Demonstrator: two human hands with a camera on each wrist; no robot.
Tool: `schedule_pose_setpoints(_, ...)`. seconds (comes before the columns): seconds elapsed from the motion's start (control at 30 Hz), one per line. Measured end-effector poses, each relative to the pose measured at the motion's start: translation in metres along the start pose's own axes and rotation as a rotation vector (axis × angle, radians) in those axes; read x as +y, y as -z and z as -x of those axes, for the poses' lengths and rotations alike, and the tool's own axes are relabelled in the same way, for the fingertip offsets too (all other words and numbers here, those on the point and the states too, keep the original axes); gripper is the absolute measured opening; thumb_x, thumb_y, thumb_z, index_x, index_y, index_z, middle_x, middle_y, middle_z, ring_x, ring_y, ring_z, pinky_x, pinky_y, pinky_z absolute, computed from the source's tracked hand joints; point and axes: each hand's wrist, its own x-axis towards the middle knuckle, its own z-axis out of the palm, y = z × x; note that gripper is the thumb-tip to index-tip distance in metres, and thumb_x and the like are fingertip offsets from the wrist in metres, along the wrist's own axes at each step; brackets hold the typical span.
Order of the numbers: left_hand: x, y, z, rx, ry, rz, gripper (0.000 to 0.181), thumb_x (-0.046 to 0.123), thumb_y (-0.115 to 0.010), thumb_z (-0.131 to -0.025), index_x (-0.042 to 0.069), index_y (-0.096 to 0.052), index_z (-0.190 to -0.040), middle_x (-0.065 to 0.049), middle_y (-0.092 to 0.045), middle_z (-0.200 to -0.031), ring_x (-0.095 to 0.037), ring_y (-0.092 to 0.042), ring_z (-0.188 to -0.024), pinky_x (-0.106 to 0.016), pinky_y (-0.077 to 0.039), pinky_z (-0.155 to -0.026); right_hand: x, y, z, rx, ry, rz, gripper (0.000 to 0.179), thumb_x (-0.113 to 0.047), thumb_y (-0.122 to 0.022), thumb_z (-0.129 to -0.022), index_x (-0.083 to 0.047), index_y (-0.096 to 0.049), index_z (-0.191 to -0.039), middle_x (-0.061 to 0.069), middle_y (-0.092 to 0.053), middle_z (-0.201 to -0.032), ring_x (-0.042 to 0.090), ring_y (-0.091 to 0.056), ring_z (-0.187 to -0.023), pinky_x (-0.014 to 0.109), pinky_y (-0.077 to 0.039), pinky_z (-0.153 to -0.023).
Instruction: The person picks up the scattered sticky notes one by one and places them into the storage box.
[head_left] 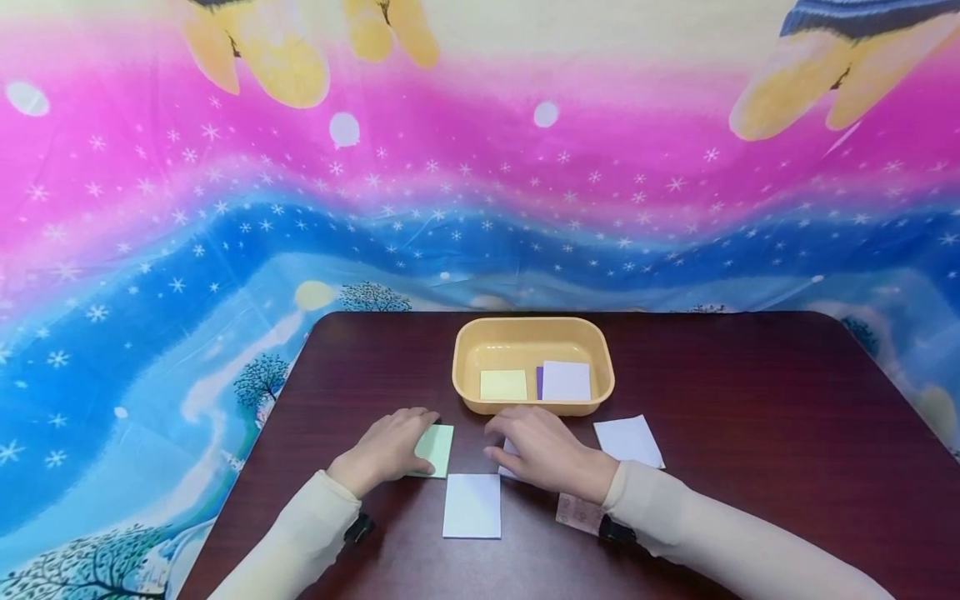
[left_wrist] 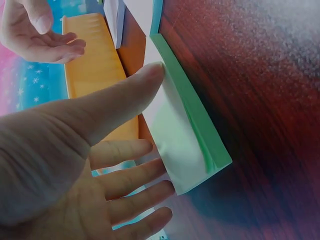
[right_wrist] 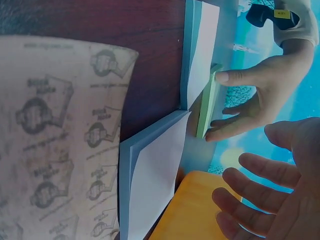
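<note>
My left hand holds a light green sticky-note pad lying left of centre on the table. In the left wrist view its thumb rests on the pad's edge, with the fingers along the opposite side. My right hand hovers palm down, fingers loosely bent and holding nothing. Beneath it lies a white-topped, blue-edged pad, partly hidden in the head view. Another such pad lies between the hands, nearer the person.
Just behind the hands stands a yellow plastic tray holding a yellow pad, a white pad and a purple one. At right lie a white square and a printed sheet partly under the right wrist.
</note>
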Motion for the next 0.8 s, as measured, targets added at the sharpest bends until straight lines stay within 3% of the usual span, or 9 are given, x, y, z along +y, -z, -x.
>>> schedule_pose_setpoints(0.3,-0.0001,0.0012,-0.0036,0.022,-0.016,-0.025,0.07,0.027,-0.094,-0.07,0.002,-0.065,-0.129,-0.013,-0.068,-0.12,-0.029,-0.064,-0.108,-0.045,-0.054,-0.091,0.0017,-0.0003,-0.0042,-0.003,-0.006,0.0,0.024,-0.032,-0.071,-0.094,-0.013,-0.075,-0.108,-0.004,-0.075,-0.101,0.011,-0.069,-0.093,0.033,-0.057,-0.083)
schedule_pose_setpoints(0.8,-0.0042,0.005,-0.0066,0.034,-0.001,-0.031,0.064,0.031,-0.096,-0.065,0.007,-0.069,-0.118,-0.007,-0.061,-0.106,-0.019,-0.055,-0.087,-0.039,-0.051,-0.077,0.0013,0.0013,-0.0098,-0.014,-0.026,0.018,0.025,-0.033,-0.071,-0.094,-0.013,-0.075,-0.109,-0.004,-0.075,-0.102,0.012,-0.069,-0.094,0.034,-0.056,-0.085)
